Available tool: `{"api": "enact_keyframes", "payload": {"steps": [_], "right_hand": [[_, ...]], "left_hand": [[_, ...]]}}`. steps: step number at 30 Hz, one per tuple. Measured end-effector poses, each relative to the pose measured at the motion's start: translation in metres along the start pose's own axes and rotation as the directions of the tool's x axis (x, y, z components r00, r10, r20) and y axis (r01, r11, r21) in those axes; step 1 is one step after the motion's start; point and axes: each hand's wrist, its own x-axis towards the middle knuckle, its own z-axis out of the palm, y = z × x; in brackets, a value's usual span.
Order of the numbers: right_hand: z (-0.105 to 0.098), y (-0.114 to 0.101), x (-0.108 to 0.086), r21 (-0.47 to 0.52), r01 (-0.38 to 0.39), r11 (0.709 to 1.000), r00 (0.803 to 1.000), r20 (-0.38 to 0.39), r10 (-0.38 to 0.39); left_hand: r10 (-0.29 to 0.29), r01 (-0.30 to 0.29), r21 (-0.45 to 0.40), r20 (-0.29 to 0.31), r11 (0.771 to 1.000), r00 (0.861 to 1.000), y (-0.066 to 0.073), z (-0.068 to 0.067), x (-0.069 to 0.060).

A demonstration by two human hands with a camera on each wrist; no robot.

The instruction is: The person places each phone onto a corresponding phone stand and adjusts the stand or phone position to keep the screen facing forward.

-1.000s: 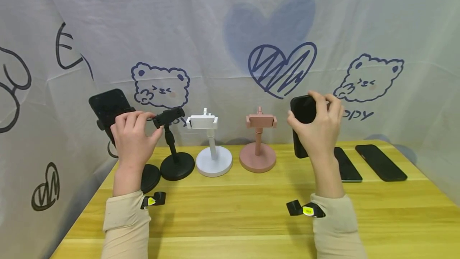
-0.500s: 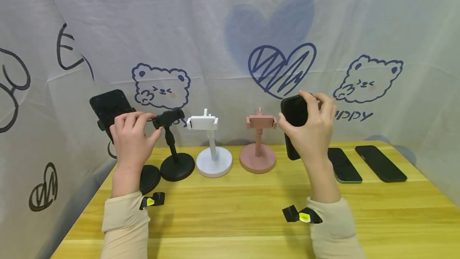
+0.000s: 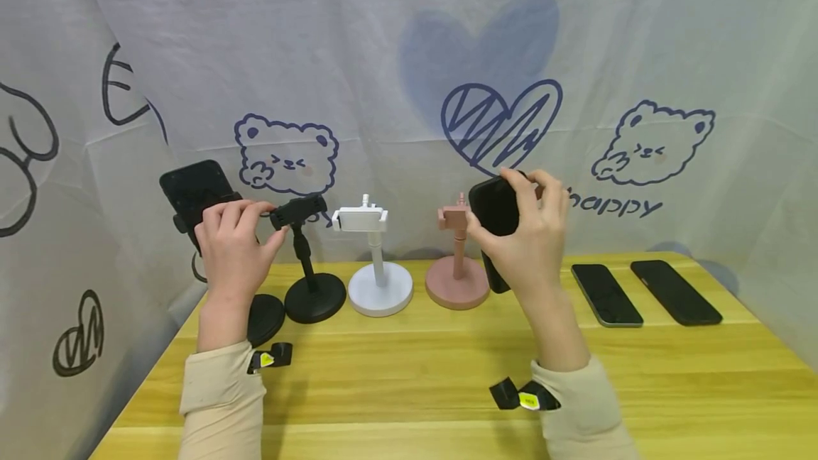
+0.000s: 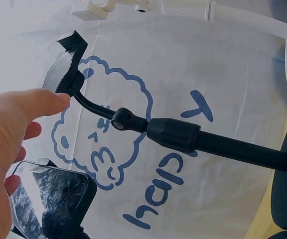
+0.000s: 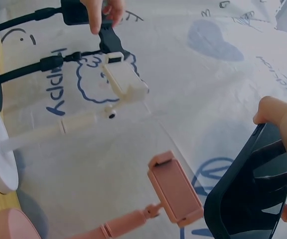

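Note:
My left hand (image 3: 233, 247) pinches the near end of the clamp on a black phone stand (image 3: 313, 289), thumb and fingertips at its edge. Behind that hand, another black stand carries a dark phone (image 3: 194, 190) tilted in its clamp; in the left wrist view its glossy screen (image 4: 54, 199) shows. My right hand (image 3: 527, 247) grips a black smartphone (image 3: 495, 208) by its edges, raised above the table and slightly tilted. This phone partly covers the pink phone stand (image 3: 456, 289) in the head view. In the right wrist view the pink clamp (image 5: 176, 191) holds nothing.
Between the black and pink stands is a white phone stand (image 3: 380, 289), its clamp holding no phone. Two dark phones, one nearer (image 3: 607, 297) and one farther right (image 3: 676, 293), lie on the wooden table (image 3: 383, 389). A printed curtain (image 3: 383, 55) hangs behind.
My right hand has carried the black smartphone leftward, from right of the pink stand to overlapping it in view, uncovering a phone on the table. My left hand stays at the black clamp.

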Motion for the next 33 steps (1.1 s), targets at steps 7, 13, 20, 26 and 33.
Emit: {"api": "enact_keyframes", "payload": {"steps": [7,13,20,26,33], "right_hand": [[0.006,-0.01,-0.004,0.063,0.033,0.997,0.999,0.008,-0.033],[0.01,-0.016,-0.006,0.079,0.048,0.996,0.999,0.006,-0.049],[0.018,-0.024,-0.011,0.093,0.078,0.993,0.997,0.012,-0.08],[0.025,-0.033,-0.017,0.089,0.116,0.989,0.991,0.051,-0.121],[0.03,-0.042,-0.023,0.102,0.14,0.985,0.985,0.09,-0.149]], "left_hand": [[-0.018,0.019,-0.003,0.015,1.0,1.0,0.001,0.001,0.0],[0.005,-0.005,-0.016,0.003,1.0,1.0,0.0,0.004,-0.001],[0.031,-0.031,-0.005,-0.04,0.999,0.999,0.0,0.003,-0.003],[0.078,-0.078,0.0,-0.065,0.997,0.995,-0.001,0.003,-0.002],[0.114,-0.112,0.029,-0.069,0.993,0.991,-0.001,0.003,-0.001]]}}
